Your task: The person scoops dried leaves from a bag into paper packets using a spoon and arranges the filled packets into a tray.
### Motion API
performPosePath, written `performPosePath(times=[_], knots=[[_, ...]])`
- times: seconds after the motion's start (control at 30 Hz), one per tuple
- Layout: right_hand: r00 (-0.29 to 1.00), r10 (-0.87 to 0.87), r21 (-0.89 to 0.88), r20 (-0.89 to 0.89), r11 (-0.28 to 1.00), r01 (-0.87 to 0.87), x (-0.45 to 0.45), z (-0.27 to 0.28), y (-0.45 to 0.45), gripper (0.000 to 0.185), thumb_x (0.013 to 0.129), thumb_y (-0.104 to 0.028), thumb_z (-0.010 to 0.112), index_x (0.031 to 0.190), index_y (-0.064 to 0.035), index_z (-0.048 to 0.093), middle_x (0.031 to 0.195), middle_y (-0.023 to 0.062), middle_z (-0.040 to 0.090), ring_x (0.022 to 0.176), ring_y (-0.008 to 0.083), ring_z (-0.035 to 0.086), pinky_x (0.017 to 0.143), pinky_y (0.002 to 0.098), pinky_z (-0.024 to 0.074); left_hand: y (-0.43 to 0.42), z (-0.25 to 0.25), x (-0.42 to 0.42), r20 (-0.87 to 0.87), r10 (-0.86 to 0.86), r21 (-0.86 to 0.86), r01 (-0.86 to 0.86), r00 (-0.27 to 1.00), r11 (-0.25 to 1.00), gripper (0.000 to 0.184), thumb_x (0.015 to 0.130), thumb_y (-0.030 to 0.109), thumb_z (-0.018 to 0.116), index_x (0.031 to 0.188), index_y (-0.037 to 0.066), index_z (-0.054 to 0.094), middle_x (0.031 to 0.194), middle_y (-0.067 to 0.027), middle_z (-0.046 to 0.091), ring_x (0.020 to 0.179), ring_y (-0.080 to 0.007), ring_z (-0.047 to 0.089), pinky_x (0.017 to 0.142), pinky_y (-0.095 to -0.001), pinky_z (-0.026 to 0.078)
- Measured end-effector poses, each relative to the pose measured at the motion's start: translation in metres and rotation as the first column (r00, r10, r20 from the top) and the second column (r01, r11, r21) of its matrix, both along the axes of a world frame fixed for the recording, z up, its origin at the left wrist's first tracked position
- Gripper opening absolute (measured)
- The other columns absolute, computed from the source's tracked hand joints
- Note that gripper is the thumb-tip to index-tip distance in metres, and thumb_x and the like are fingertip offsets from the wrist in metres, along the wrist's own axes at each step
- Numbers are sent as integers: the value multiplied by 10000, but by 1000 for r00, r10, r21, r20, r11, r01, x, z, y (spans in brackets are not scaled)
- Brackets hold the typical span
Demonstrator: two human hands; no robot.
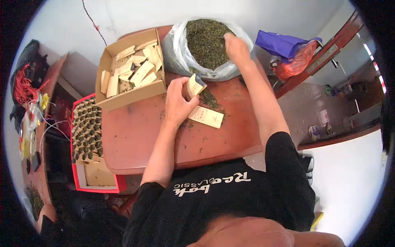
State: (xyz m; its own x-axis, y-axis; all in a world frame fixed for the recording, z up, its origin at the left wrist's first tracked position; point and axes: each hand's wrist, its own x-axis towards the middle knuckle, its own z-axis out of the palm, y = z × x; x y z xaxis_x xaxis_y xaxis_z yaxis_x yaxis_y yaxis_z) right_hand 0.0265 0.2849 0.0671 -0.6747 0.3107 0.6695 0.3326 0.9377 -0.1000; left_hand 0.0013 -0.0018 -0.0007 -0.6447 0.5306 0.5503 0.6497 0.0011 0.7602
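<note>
My left hand (177,103) is closed around a cream paper packet (195,86), held tilted above the table with its dark-lined mouth open. Another cream packet (206,117) with red print lies flat just beneath it. My right hand (237,48) is at the right side of a clear plastic bag (177,39) full of dried green leaves (206,41). Its fingers are curled in over the leaves, and what they hold is hidden. Loose leaf bits (210,100) are scattered around the packets.
Left of the bag stands a cardboard box (132,94) with many cream packets. Below the table's left edge, a red box (120,183) holds rows of filled packets. Purple and red bags (279,44) sit at right. Another person's hand (48,212) shows at lower left.
</note>
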Motion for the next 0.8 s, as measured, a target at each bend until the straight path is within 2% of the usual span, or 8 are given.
performPosePath(times=[0.07, 0.17, 0.3, 0.33, 0.43, 0.5, 0.63, 0.8], knots=[[999, 32, -88, 25, 996, -30, -8, -16, -7, 162, 894, -119, 481, 821, -3, 567, 749, 292, 635, 756, 467, 640, 715, 538, 517, -4, 2, -2, -45, 24, -25, -25, 999, 999, 473, 708, 61, 716, 1154, 11, 567, 1097, -117, 556, 1054, -263, 559, 922, -352, 461], [993, 119, -155, 22, 981, -115, -11, -36, -22, 165, 888, -115, 484, 820, 8, 570, 738, 305, 626, 760, 472, 640, 714, 550, 515, -3, 0, -3, 16, 19, -23, -19, 1000, 1000, 465, 710, 62, 714, 1150, 15, 571, 1090, -121, 561, 1053, -268, 560, 934, -353, 450], [973, 231, -353, 28, 912, -207, -4, -32, -44, 175, 873, -117, 518, 819, 15, 619, 762, 263, 645, 783, 443, 645, 756, 513, 526, -2, 0, -4, -15, 17, -3, -17, 1000, 1000, 472, 683, 88, 707, 1126, 19, 560, 1073, -147, 562, 1034, -329, 547, 914, -400, 450], [972, 232, -349, 30, 914, -207, -5, -32, -44, 224, 886, -151, 509, 840, 21, 643, 777, 228, 670, 761, 405, 659, 728, 463, 539, -1, -1, -4, -24, 28, -6, -29, 999, 1000, 476, 682, 88, 711, 1128, 19, 559, 1077, -144, 565, 1037, -325, 547, 916, -400, 450], [977, 215, -699, 4, 699, -151, -7, -25, -45, 269, 897, -177, 474, 870, 24, 650, 776, 198, 696, 701, 313, 685, 671, 405, 541, -3, 1, -4, -56, 55, 10, -54, 997, 998, 457, 716, 69, 722, 1150, 21, 584, 1064, -104, 585, 1015, -250, 573, 918, -340, 452], [983, 184, -792, -1, 600, -113, -7, -26, -42, 293, 898, -185, 447, 912, 25, 651, 767, 170, 708, 660, 233, 678, 622, 356, 530, -3, -1, -5, -47, 47, 11, -46, 998, 999, 457, 719, 71, 725, 1152, 25, 588, 1062, -100, 590, 1005, -246, 570, 912, -343, 453], [990, 102, -915, -98, 382, -129, -6, -30, -28, 318, 894, -198, 423, 984, 13, 643, 734, 128, 707, 607, 139, 639, 552, 291, 504, -1, -2, -7, -11, 25, -11, -25, 1000, 1000, 492, 700, 116, 747, 1152, 31, 573, 1073, -135, 579, 1044, -316, 556, 925, -395, 449], [971, 82, -946, -225, 221, -238, 8, -14, -18, 299, 904, -192, 440, 1002, 3, 644, 749, 107, 678, 574, 121, 556, 492, 252, 444, -1, -2, -9, -16, 61, -27, -61, 998, 998, 492, 701, 124, 750, 1154, 38, 581, 1079, -133, 584, 1058, -313, 556, 927, -399, 449]])
